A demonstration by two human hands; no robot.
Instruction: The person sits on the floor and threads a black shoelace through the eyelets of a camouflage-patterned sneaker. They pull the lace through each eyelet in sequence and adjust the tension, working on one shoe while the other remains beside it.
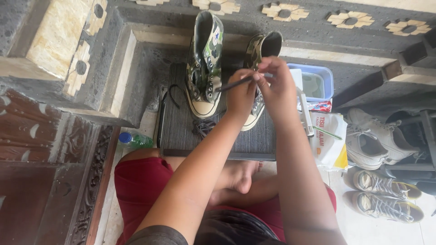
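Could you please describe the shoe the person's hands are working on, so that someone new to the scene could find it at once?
Start at the dark ribbed mat on the floor before the stone step. Two camouflage high-top sneakers stand on it; the wanted one is the right-hand sneaker, partly hidden behind the left hand and right hand, which pinch a dark lace. The left-hand sneaker stands untouched, fully in view.

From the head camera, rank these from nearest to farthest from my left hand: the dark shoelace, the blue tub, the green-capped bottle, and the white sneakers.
1. Dark shoelace: pinched in the left hand.
2. Blue tub: to the right, on the step.
3. Green-capped bottle: lower left, beside the mat.
4. White sneakers: far right, on the floor.
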